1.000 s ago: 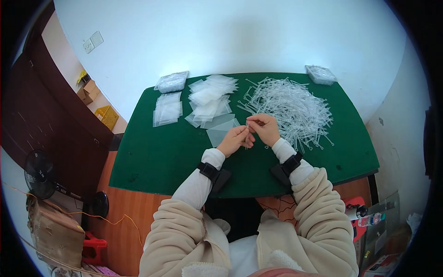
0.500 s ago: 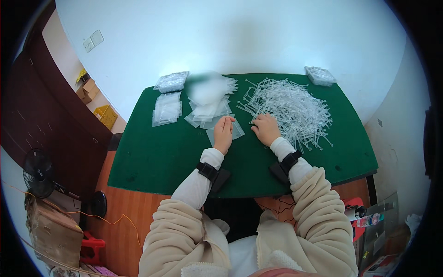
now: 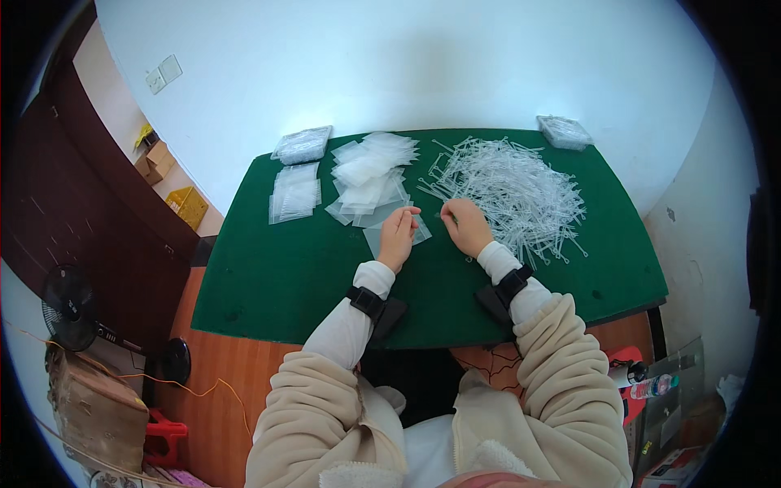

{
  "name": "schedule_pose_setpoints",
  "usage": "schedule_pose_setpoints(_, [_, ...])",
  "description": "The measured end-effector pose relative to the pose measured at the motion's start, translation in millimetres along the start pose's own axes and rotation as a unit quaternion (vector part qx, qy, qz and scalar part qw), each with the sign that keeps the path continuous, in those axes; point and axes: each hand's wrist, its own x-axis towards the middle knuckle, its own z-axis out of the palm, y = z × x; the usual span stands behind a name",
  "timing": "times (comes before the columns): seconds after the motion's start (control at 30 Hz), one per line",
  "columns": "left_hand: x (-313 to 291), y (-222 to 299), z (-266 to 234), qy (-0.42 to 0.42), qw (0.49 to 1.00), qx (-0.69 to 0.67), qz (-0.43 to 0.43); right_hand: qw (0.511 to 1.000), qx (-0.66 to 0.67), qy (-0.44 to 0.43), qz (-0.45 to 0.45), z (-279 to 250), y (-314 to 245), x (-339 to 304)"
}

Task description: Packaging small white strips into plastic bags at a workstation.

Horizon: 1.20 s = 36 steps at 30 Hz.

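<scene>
Head view: glossy flat clear bag [image 3: 396, 236], green felt table [image 3: 277, 276].

White wall [image 3: 407, 73], wooden floor [image 3: 220, 390], standing fan [image 3: 69, 297]

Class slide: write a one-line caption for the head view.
Left hand rests on a clear bag while right hand touches the pile of plastic ties.

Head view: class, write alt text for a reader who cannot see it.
A person's left hand rests on a clear bag on a green table, while the right hand touches a heap of clear plastic strips. More bags lie behind.
</scene>
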Motion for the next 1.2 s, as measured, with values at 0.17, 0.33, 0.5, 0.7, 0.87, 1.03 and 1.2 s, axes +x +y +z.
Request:
schedule_pose_setpoints(0.17, [-0.3,-3.0,1.0,-0.018,0.999,0.029,0.002,0.958,0.270,0.011,0.099,-2.2,-14.8,-1.6])
schedule_pose_setpoints(0.33, [-0.2,-4.2,1.4,-0.093,0.993,-0.014,-0.065,0.891,0.437,-0.034,0.118,1.7,-11.0,-3.2])
schedule_pose_setpoints(0.5, [-4.6,5.6,5.6,-0.169,0.977,0.008,-0.130,0.844,0.511,-0.071,0.145,2.8,-10.6,-3.9])
schedule_pose_setpoints(0.7, [-8.0,12.0,8.1,-0.207,0.964,-0.027,-0.164,0.908,0.387,0.064,0.148,4.5,-9.5,-2.5])
schedule_pose_setpoints(0.87, [-8.0,10.4,6.0,-0.237,0.958,-0.022,-0.163,0.932,0.338,0.067,0.109,1.1,-13.7,-2.5])
schedule_pose_setpoints(1.03, [-7.8,6.3,5.3,-0.264,0.955,-0.018,-0.135,0.926,0.360,0.046,0.107,-3.6,-18.1,-1.9])
schedule_pose_setpoints(1.2, [-8.4,4.2,7.3,-0.260,0.962,-0.023,-0.075,0.943,0.326,0.035,0.052,-4.2,-16.2,-1.1])
